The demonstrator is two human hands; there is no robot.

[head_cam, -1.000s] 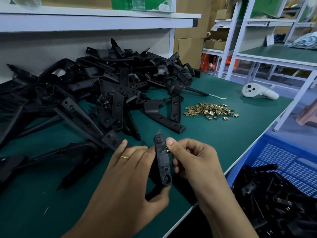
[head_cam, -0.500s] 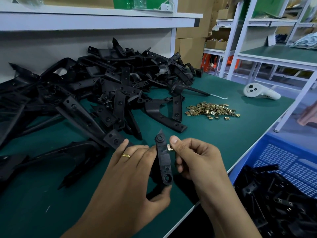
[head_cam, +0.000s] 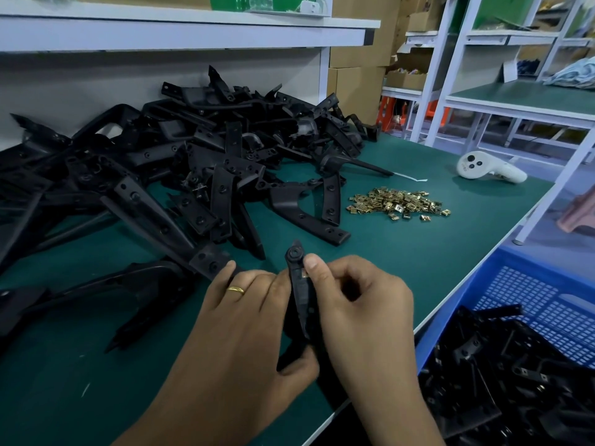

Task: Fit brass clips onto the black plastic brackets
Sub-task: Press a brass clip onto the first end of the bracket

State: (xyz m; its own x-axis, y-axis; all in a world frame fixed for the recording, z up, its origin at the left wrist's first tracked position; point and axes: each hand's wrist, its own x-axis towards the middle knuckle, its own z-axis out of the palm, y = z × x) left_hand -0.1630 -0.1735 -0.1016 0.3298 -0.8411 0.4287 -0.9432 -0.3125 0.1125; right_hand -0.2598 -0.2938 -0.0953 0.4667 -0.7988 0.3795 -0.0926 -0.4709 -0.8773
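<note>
My left hand point(head_cam: 244, 320), with a gold ring, grips a narrow black plastic bracket point(head_cam: 301, 291) held upright above the green mat. My right hand point(head_cam: 357, 304) has its thumb pressed against the bracket's upper edge, where a small brass clip point(head_cam: 305, 275) shows only as a sliver under the thumb. The right fingers curl behind the bracket. A loose heap of brass clips point(head_cam: 399, 204) lies on the mat further right. A big pile of black brackets point(head_cam: 193, 162) fills the left and back of the bench.
A white hand controller point(head_cam: 489, 169) lies at the far right of the green bench point(head_cam: 418, 259). A blue perforated crate point(head_cam: 544, 304) holding black brackets stands below the bench's right edge. A white shelf point(head_cam: 180, 30) overhangs the back; racks and cartons stand beyond.
My right hand has closed in against the bracket, and the brass clip is pushed further onto its edge, now mostly hidden by the thumb. My left hand keeps its grip.
</note>
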